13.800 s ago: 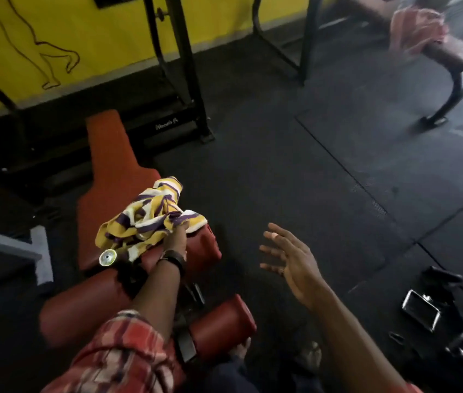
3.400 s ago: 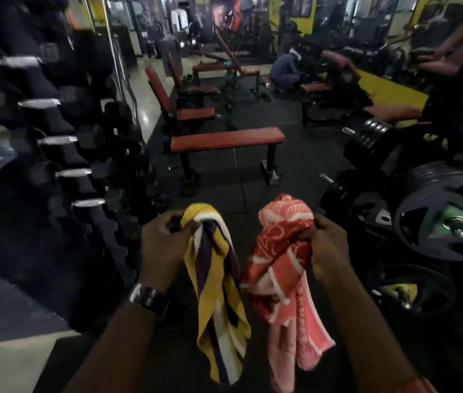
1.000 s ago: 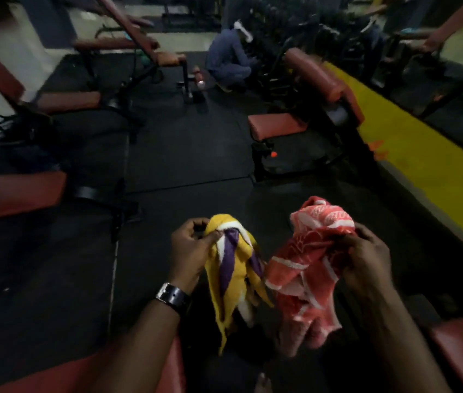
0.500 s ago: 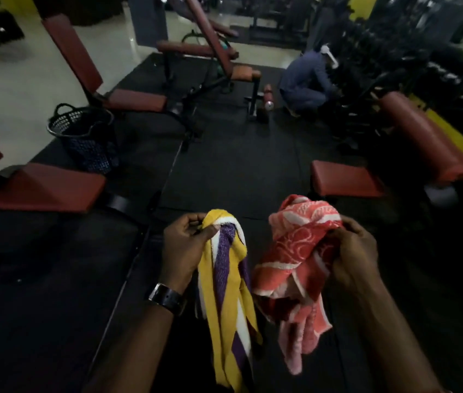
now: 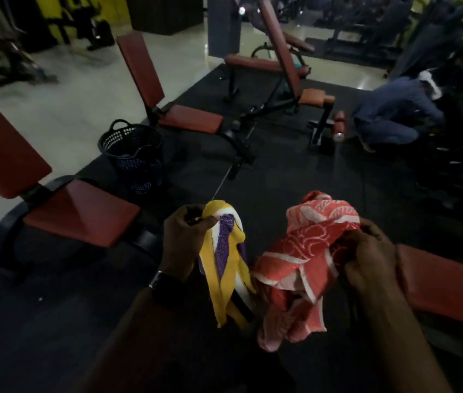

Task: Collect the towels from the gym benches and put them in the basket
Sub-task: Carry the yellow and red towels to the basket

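Dim, grainy view; glare on the pale floor (image 5: 63,89) at upper left, edges bowed and blurred.

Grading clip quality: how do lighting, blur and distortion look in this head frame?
Head view: dim overall, the black mat swallows detail; the pale floor at upper left shows soft glare; machines in the top-left corner are smeared; benches lean at the edges from wide-angle bending; the striped towel, red towel and basket are readable.

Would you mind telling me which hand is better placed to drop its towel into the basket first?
Left, probably. The left hand, gripping the yellow-purple towel, is nearer the basket ahead-left; the right hand with the red towel is farther.
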